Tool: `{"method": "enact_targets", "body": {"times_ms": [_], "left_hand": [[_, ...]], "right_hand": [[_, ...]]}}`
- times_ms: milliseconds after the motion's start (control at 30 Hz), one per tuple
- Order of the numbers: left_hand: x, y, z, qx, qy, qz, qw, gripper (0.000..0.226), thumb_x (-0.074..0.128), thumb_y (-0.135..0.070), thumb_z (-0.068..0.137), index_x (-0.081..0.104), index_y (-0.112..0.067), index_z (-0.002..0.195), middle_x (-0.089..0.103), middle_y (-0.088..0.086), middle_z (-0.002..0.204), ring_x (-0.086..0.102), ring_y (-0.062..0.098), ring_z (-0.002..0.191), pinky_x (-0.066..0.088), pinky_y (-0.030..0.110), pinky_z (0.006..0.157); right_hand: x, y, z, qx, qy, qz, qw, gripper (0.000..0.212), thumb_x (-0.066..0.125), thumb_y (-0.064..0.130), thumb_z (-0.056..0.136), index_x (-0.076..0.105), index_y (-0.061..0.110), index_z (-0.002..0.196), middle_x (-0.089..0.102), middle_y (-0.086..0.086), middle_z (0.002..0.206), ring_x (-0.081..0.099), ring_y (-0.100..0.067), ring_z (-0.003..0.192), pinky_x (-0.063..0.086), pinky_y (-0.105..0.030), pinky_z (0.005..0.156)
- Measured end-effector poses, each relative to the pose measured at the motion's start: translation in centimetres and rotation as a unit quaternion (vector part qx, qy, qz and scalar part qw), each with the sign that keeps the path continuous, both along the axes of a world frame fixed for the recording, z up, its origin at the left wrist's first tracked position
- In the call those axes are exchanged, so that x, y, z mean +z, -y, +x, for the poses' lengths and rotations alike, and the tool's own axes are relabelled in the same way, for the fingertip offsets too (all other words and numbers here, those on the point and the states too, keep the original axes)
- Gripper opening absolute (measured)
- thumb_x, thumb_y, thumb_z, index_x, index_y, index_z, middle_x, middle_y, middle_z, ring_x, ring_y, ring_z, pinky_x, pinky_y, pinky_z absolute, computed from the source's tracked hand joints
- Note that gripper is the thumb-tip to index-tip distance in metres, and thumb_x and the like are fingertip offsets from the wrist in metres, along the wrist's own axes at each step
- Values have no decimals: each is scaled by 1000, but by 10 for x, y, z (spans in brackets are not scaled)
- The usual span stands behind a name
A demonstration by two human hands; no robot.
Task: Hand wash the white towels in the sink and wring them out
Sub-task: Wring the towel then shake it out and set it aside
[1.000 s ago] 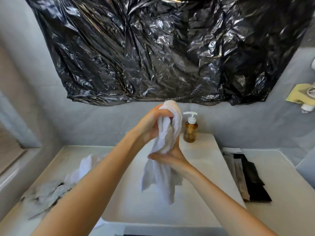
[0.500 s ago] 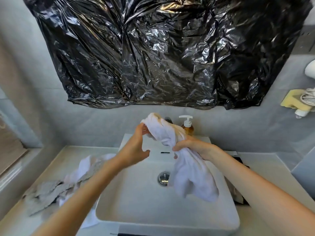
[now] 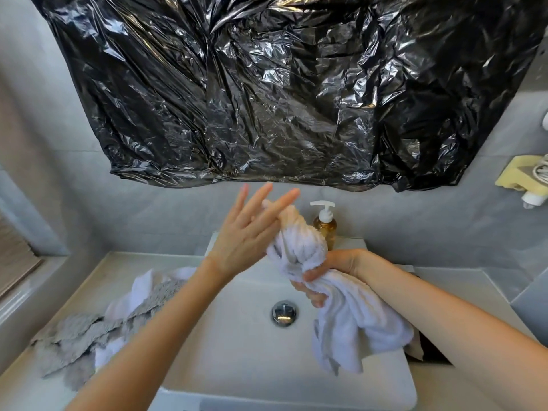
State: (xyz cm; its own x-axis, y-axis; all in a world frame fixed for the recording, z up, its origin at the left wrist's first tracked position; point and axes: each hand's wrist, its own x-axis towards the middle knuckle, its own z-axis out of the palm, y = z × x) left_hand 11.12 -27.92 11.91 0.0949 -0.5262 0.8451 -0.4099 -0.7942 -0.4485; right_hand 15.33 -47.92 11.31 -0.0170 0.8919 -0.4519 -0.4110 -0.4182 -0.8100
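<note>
I hold a white towel (image 3: 299, 247) bunched and twisted above the white sink (image 3: 237, 336). My right hand (image 3: 329, 274) is clenched around the towel's middle, and the lower part hangs down over the sink's right side. My left hand (image 3: 249, 235) is flat with fingers spread, pressed against the towel's upper end without gripping it. The metal drain (image 3: 284, 312) shows in the basin below. More white and grey towels (image 3: 98, 324) lie heaped on the counter left of the sink.
An amber pump soap bottle (image 3: 324, 226) stands at the sink's back edge, right behind the towel. Black plastic sheeting (image 3: 267, 84) covers the wall above. Dark folded items (image 3: 427, 348) lie on the counter to the right. A yellow holder (image 3: 522, 173) hangs on the right wall.
My left hand let go of the towel's top and now lies flat against it. My right hand slid lower and closed tighter, and the towel is more twisted.
</note>
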Motion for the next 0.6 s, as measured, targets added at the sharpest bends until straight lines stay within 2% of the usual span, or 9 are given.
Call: {"method": "enact_targets", "body": {"times_ms": [100, 133, 200, 233, 300, 367, 433, 467, 600], "left_hand": [[1, -11, 11, -27, -142, 96, 985, 13, 48, -1, 91, 44, -13, 93, 68, 9, 121, 63, 26, 107, 38, 41, 111], [0, -13, 14, -2, -185, 101, 977, 23, 52, -2, 84, 46, -13, 104, 71, 8, 112, 67, 27, 93, 45, 38, 100], [-5, -10, 17, 97, -291, 127, 943, 67, 63, -5, 74, 37, -23, 133, 72, 2, 99, 67, 26, 74, 49, 34, 73], [-8, -6, 14, 153, -359, 138, 910, 80, 65, -7, 75, 28, -28, 142, 70, 0, 99, 65, 27, 76, 48, 35, 68], [-16, 6, 8, 236, -468, 139, 840, 66, 59, -15, 85, 30, -27, 143, 67, 2, 110, 64, 31, 92, 46, 36, 70], [-27, 17, 4, 270, -532, 119, 794, 42, 55, -22, 87, 45, -18, 127, 66, 7, 111, 64, 32, 98, 44, 35, 72], [-37, 23, 4, 277, -586, 93, 756, 36, 56, -23, 85, 51, -16, 120, 65, 9, 109, 63, 31, 100, 43, 33, 73], [-42, 24, 4, 262, -616, 81, 739, 34, 57, -21, 84, 53, -16, 118, 65, 9, 110, 62, 30, 101, 42, 31, 73], [-53, 25, 8, 196, -741, -20, 641, 26, 62, -11, 76, 61, -16, 102, 69, 5, 102, 63, 24, 92, 45, 26, 68]], "right_hand": [[4, 2, 1, -65, 14, -47, 997, 38, 91, 23, 59, 62, 10, 79, 59, 0, 64, 58, -8, 54, 53, -22, 56], [8, 0, 0, -90, 50, -72, 992, 27, 86, 19, 67, 63, 9, 78, 59, -2, 64, 59, -9, 54, 53, -22, 55], [9, -3, -1, -112, 195, -128, 966, 11, 70, 10, 86, 63, 13, 78, 62, 0, 69, 61, -7, 64, 52, -16, 59], [9, -4, -1, -109, 278, -152, 942, 10, 68, 11, 88, 61, 16, 82, 62, 2, 78, 59, -8, 74, 50, -15, 65], [4, -7, 0, -84, 385, -203, 896, 16, 74, 19, 82, 59, 19, 89, 61, -2, 95, 57, -18, 89, 48, -22, 74], [-9, -11, -3, -62, 488, -275, 826, 26, 78, 29, 74, 58, 20, 90, 61, -4, 98, 57, -21, 87, 45, -27, 72], [-19, -17, -12, -52, 611, -354, 706, 41, 77, 39, 69, 57, 20, 99, 63, -1, 97, 58, -19, 81, 42, -26, 67], [-24, -18, -17, -55, 649, -361, 667, 45, 75, 41, 69, 56, 20, 105, 63, 0, 99, 58, -20, 83, 41, -27, 67], [-38, -13, -24, -67, 745, -320, 582, 36, 63, 29, 79, 55, 19, 112, 63, -4, 107, 61, -26, 98, 36, -29, 71]]}}
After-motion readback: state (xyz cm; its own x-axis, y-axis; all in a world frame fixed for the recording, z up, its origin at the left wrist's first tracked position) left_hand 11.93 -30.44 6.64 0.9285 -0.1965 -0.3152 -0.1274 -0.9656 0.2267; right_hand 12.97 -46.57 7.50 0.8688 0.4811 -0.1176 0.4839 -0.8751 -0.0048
